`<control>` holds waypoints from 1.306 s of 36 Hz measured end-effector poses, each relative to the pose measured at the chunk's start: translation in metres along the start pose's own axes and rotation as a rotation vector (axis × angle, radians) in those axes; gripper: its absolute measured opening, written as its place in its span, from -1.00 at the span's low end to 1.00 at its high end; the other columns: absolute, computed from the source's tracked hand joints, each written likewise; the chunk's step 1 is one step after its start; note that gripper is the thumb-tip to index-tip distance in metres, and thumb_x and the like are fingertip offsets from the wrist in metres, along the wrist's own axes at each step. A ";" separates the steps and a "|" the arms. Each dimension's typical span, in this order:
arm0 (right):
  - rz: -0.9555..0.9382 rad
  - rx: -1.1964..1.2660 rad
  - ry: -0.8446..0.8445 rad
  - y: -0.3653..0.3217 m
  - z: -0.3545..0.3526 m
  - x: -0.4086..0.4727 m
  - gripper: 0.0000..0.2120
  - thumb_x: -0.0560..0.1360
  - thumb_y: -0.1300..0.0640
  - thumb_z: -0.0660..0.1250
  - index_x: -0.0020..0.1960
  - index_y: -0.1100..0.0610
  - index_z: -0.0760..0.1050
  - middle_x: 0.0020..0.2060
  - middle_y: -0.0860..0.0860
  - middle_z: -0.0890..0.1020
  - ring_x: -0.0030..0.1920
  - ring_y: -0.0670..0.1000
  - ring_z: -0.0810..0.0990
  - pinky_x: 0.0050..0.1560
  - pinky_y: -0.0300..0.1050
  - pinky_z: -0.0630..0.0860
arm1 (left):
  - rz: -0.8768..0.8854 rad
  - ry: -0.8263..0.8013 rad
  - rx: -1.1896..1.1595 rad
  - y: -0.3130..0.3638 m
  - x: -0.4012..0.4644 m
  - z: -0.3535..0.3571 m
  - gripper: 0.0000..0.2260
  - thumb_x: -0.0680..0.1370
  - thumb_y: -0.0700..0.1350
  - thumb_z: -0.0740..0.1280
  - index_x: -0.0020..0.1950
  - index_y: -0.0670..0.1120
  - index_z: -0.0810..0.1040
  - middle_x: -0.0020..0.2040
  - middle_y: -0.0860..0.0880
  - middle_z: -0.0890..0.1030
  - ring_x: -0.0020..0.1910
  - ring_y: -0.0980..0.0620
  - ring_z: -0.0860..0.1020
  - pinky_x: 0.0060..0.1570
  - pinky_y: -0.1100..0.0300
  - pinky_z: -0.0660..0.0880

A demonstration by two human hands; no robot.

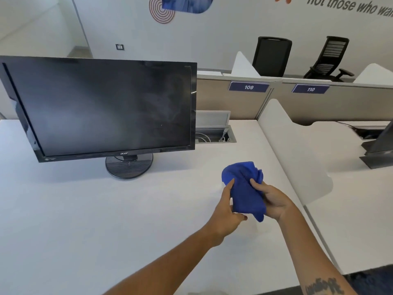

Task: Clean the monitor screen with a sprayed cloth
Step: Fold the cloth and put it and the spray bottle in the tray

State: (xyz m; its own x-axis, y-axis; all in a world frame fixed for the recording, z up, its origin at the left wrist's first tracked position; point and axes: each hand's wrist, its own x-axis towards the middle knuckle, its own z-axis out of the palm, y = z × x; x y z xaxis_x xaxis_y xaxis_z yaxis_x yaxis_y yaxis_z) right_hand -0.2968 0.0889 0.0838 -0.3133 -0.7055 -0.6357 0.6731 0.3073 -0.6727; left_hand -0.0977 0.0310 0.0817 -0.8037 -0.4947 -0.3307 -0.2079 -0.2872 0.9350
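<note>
Cloth (244,188) bunched between both hands above the desk (106,220), right of the monitor (102,107). Left hand (227,211) pinching its near edge, right hand (274,199) curled round the far side. Best folded into a flat pad first, then wiped lightly across the smeared screen.

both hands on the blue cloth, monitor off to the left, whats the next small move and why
Probably carry the blue cloth left to the monitor screen and start wiping. The left hand and right hand both grip it bunched above the desk, apart from the screen, which shows faint smears on its right side.
</note>
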 end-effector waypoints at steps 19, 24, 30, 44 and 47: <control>-0.171 -0.434 0.092 0.024 -0.017 0.040 -0.48 0.60 0.40 0.35 0.43 -0.05 0.52 0.23 0.12 0.72 0.22 0.18 0.72 0.11 0.09 0.69 | -0.197 -0.160 0.416 -0.005 -0.001 0.019 -0.14 0.59 -0.27 0.29 0.79 0.10 -0.04 0.70 0.01 0.16 0.37 0.11 0.37 0.22 0.31 0.47; -0.127 -0.462 0.207 0.050 -0.027 0.064 -0.47 0.59 0.41 0.38 0.45 -0.01 0.47 0.24 0.11 0.70 0.23 0.19 0.69 0.20 0.18 0.67 | -0.235 -0.217 0.535 -0.015 -0.002 0.023 -0.34 0.66 -0.26 0.29 0.73 -0.05 0.14 0.76 -0.12 0.09 0.12 0.13 0.39 -0.01 0.39 0.40; -0.054 -0.536 0.268 0.063 -0.033 0.082 -0.54 0.58 0.37 0.35 0.43 0.07 0.49 0.18 0.14 0.71 0.17 0.20 0.70 0.14 0.16 0.68 | -0.284 -0.265 0.702 -0.016 -0.004 0.027 -0.33 0.67 -0.21 0.30 0.75 -0.06 0.13 0.79 -0.10 0.04 0.34 -0.05 0.49 0.23 0.18 0.45; -0.305 -1.082 0.527 0.079 -0.010 0.089 -0.78 0.53 0.23 0.41 0.14 0.11 0.48 -0.07 0.05 0.66 -0.10 0.10 0.66 -0.12 -0.02 0.59 | -0.262 -0.318 0.815 -0.022 -0.012 0.025 -0.28 0.71 -0.20 0.28 0.81 -0.04 0.02 0.81 -0.10 -0.12 0.72 -0.20 0.26 0.55 0.05 0.38; -0.299 -1.153 0.528 0.078 -0.013 0.094 -0.79 0.51 0.17 0.43 0.13 0.13 0.53 -0.06 0.08 0.67 -0.10 0.12 0.67 -0.13 0.00 0.63 | -0.246 -0.329 0.826 -0.023 -0.014 0.024 -0.28 0.71 -0.19 0.29 0.81 -0.05 0.03 0.81 -0.10 -0.13 0.73 -0.19 0.23 0.57 0.05 0.36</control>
State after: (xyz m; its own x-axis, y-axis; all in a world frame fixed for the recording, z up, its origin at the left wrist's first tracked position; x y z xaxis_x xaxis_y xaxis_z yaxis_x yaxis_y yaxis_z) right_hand -0.2822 0.0550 -0.0338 -0.7515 -0.5878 -0.2995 -0.3447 0.7369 -0.5815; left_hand -0.0950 0.0644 0.0679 -0.7757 -0.2032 -0.5975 -0.6243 0.3854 0.6795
